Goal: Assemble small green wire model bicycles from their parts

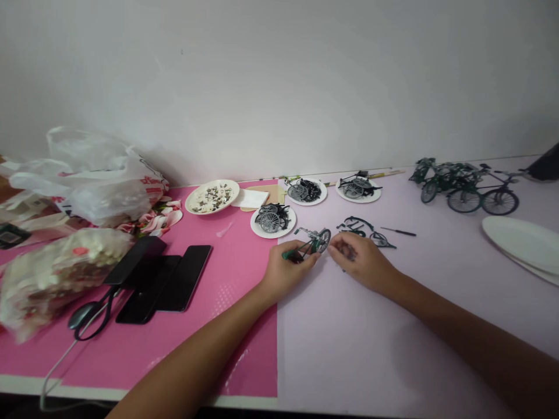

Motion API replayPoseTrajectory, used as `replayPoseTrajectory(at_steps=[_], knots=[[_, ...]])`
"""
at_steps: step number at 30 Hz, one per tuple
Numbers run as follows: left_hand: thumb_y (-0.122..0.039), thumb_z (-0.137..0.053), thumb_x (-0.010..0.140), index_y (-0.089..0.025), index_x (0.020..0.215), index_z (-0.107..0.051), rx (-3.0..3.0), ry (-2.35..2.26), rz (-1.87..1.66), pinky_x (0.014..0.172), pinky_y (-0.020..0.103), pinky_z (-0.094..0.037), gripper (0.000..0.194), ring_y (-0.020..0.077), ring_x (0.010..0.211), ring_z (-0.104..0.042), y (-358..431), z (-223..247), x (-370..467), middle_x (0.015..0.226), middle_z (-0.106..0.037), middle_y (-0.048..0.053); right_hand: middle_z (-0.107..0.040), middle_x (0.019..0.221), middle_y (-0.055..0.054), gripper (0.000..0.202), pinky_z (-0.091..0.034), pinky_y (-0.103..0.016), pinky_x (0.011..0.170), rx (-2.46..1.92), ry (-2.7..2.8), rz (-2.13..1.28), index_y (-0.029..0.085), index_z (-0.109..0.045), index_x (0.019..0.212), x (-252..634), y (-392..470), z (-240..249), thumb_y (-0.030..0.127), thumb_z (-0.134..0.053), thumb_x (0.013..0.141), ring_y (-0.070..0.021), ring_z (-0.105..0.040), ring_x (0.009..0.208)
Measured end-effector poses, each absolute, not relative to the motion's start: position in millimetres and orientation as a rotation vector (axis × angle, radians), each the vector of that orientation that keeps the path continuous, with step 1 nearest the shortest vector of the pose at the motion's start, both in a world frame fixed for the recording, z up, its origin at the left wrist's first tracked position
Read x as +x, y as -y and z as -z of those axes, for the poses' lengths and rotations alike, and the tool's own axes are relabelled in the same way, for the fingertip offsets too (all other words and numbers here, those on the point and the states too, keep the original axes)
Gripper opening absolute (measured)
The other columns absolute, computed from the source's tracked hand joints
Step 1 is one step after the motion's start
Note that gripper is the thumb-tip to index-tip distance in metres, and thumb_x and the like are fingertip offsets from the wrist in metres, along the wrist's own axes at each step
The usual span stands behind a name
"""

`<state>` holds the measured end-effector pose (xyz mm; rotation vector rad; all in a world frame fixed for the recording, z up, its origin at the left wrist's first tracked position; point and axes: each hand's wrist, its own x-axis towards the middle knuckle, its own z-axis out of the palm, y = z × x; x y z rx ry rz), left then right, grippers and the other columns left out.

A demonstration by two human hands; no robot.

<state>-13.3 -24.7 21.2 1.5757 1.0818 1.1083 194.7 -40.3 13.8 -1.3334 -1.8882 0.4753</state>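
Note:
My left hand (286, 265) is closed around a partly built miniature bicycle (311, 244), its green frame in the fingers and a grey spoked wheel pointing right. Beside that wheel, my right hand (360, 259) has its thumb and fingertips pinched together. Something small and greyish shows under its curled fingers, too hidden to name. Just behind the right hand lie loose bicycle parts (360, 227), dark green and black. A thin screwdriver (399, 231) rests to the right of them.
Three small plates hold wheels and dark parts, the nearest plate (262, 234) left of centre. Further left stand a bowl (190, 205) of small pieces, phones (186, 279), a black box (135, 262) and plastic bags (96, 186). Assembled bicycles (465, 189) and white plates (519, 238) are right.

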Motion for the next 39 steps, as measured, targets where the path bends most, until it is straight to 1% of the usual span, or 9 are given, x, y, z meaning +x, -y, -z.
replayPoseTrajectory(at_steps=[3,6,11,13,16,20,27,34,39], knots=[[-0.037,-0.082,0.076,-0.014,0.071,-0.072,1.584,-1.081,-1.106,0.058,0.023,-0.038,0.025,0.0098,0.06,-0.047,24.6,-20.9,-13.4,0.066,-0.062,0.0,-0.062,0.072,-0.001,0.01,-0.041,-0.03,0.061,-1.329,1.894,-0.435,0.023,-0.062,0.084,194.3,39.9,-13.6,0.029,-0.06,0.092,-0.0171,-0.053,0.064],[-0.037,-0.082,0.077,-0.014,0.07,-0.071,1.588,-1.073,-1.105,0.059,0.024,-0.038,0.026,0.0097,0.06,-0.046,24.9,-21.0,-13.6,0.066,-0.062,-0.001,-0.059,0.068,0.0,0.021,-0.039,-0.03,0.06,-1.356,1.924,-0.451,0.023,-0.061,0.078,195.6,38.8,-13.8,0.032,-0.055,0.097,-0.0169,-0.053,0.062],[-0.036,-0.082,0.077,-0.014,0.07,-0.07,1.587,-1.072,-1.094,0.06,0.023,-0.038,0.026,0.0093,0.061,-0.045,25.0,-21.3,-13.8,0.066,-0.06,-0.001,-0.063,0.067,-0.001,0.037,-0.04,-0.03,0.061,-1.398,1.943,-0.562,0.022,-0.059,0.073,197.1,40.1,-16.2,0.04,-0.048,0.104,-0.0171,-0.057,0.063],[-0.037,-0.082,0.077,-0.014,0.07,-0.07,1.587,-1.072,-1.097,0.059,0.023,-0.038,0.026,0.0094,0.06,-0.045,24.8,-21.2,-13.7,0.065,-0.059,-0.002,-0.065,0.069,-0.001,0.034,-0.041,-0.03,0.061,-1.398,1.92,-0.606,0.022,-0.062,0.078,196.7,41.5,-16.9,0.041,-0.049,0.104,-0.0168,-0.058,0.063],[-0.04,-0.082,0.077,-0.014,0.07,-0.07,1.587,-1.071,-1.095,0.058,0.023,-0.037,0.028,0.0096,0.059,-0.044,24.8,-21.0,-13.5,0.064,-0.058,-0.001,-0.068,0.075,0.0,0.019,-0.044,-0.029,0.061,-1.386,1.889,-0.616,0.023,-0.065,0.09,196.0,42.5,-16.3,0.039,-0.058,0.098,-0.0164,-0.059,0.064],[-0.04,-0.082,0.076,-0.014,0.072,-0.071,1.581,-1.073,-1.097,0.057,0.024,-0.037,0.028,0.0096,0.059,-0.044,25.2,-21.0,-13.5,0.065,-0.059,-0.001,-0.064,0.072,0.001,0.009,-0.043,-0.028,0.06,-1.388,1.897,-0.559,0.023,-0.064,0.089,196.0,41.6,-14.7,0.031,-0.063,0.092,-0.0152,-0.055,0.061],[-0.038,-0.081,0.077,-0.014,0.07,-0.07,1.582,-1.073,-1.08,0.059,0.023,-0.037,0.028,0.0094,0.061,-0.043,25.8,-22.1,-13.7,0.065,-0.058,-0.001,-0.062,0.065,0.0,0.04,-0.04,-0.031,0.061,-1.415,1.938,-0.597,0.022,-0.058,0.071,196.3,41.3,-18.9,0.04,-0.046,0.104,-0.0166,-0.057,0.061],[-0.041,-0.082,0.076,-0.014,0.07,-0.07,1.584,-1.081,-1.087,0.057,0.023,-0.036,0.03,0.0098,0.06,-0.043,26.0,-22.4,-13.7,0.064,-0.057,-0.001,-0.064,0.071,0.001,0.016,-0.042,-0.029,0.059,-1.389,1.921,-0.586,0.023,-0.062,0.086,195.4,42.5,-17.6,0.036,-0.06,0.095,-0.0165,-0.056,0.062],[-0.04,-0.082,0.077,-0.014,0.07,-0.071,1.593,-1.083,-1.089,0.058,0.023,-0.037,0.029,0.0095,0.06,-0.043,26.1,-22.8,-13.5,0.064,-0.058,-0.001,-0.059,0.066,0.002,0.02,-0.039,-0.029,0.058,-1.394,1.937,-0.576,0.023,-0.058,0.079,195.7,41.8,-17.2,0.033,-0.058,0.096,-0.0158,-0.053,0.06]])
